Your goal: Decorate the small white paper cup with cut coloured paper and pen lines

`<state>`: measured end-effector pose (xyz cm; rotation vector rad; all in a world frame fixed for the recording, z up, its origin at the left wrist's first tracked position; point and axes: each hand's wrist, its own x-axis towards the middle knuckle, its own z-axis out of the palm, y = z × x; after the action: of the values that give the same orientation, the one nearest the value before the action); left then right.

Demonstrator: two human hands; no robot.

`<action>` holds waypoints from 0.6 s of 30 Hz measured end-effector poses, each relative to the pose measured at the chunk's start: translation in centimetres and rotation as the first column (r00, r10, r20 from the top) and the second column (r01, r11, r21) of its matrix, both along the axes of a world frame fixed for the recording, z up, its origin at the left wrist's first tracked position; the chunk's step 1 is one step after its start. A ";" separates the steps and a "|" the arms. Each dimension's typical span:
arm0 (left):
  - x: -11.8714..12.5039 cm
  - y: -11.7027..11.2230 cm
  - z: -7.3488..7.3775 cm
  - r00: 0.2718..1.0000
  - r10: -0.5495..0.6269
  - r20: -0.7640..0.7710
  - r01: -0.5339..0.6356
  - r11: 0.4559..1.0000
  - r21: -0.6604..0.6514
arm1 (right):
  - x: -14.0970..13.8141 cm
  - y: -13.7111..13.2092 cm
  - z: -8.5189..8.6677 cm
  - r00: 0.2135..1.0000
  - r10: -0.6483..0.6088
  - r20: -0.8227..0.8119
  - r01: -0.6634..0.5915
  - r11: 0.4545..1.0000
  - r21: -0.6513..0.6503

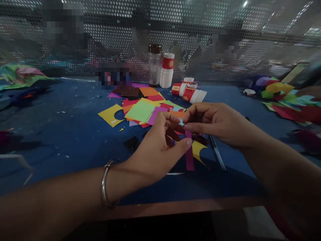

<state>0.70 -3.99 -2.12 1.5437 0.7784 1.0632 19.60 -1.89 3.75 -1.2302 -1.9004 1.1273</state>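
Note:
A purple paper strip (190,157) hangs down from my right hand (213,122), pinched between thumb and fingertips. My left hand (163,147), with a silver bangle (104,187) at its wrist, is half curled around a gap, its thumb apart from its fingers. That thumb tip lies in front of the strip, and I cannot tell whether it touches. Behind my hands lies a heap of coloured paper squares, a light green sheet (140,111) on top. Under and beside the strip are a yellow paper cutout (199,150) and a long thin clear-looking stick (217,154).
A glass bottle (154,68) and stacked paper cups (167,72) stand at the back; more red and white cups (189,93) lie tipped over. Left of the heap is a yellow sheet (110,113) with a round cutout. Colourful crafts (278,88) sit far right. A perforated metal screen (112,40) closes the back.

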 end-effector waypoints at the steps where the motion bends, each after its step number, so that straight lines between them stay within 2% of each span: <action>1: 0.1 0.3 0.1 0.999 -0.034 0.038 0.037 0.997 -0.061 | -0.2 0.1 0.0 1.000 -0.004 -0.010 0.005 1.000 0.012; 3: 0.2 0.7 0.3 0.994 -0.084 0.075 0.094 0.985 -0.142 | -0.3 0.3 -0.2 1.000 -0.022 -0.021 0.023 0.999 0.049; 5: 0.1 1.2 0.6 0.995 -0.080 0.059 0.089 0.982 -0.169 | 0.0 0.6 -0.5 0.998 -0.066 -0.015 0.067 0.991 0.116; 9: -0.4 2.6 1.1 0.996 0.083 0.019 -0.079 0.987 -0.142 | 2.0 1.5 -1.2 0.981 -0.169 0.096 0.139 0.956 0.257; 11: -0.6 3.2 1.2 0.985 0.164 0.045 -0.155 0.976 -0.156 | 3.1 1.9 -1.6 0.961 -0.140 0.237 0.070 0.958 0.280; 13: -0.8 3.8 1.2 0.971 0.223 0.084 -0.203 0.959 -0.195 | 3.8 2.0 -2.1 0.918 -0.061 0.393 -0.038 0.970 0.241; 16: -0.9 4.4 1.0 0.965 0.233 0.125 -0.196 0.948 -0.249 | 4.0 1.9 -2.7 0.796 -0.007 0.606 -0.155 0.964 0.216; 18: -1.0 4.7 0.9 0.968 0.218 0.124 -0.177 0.945 -0.276 | 3.9 1.9 -3.0 0.730 -0.009 0.684 -0.206 0.951 0.232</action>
<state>-0.27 0.67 -1.22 1.1627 0.9417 1.1593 23.50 -0.03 0.77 -1.5039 -2.5853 0.3987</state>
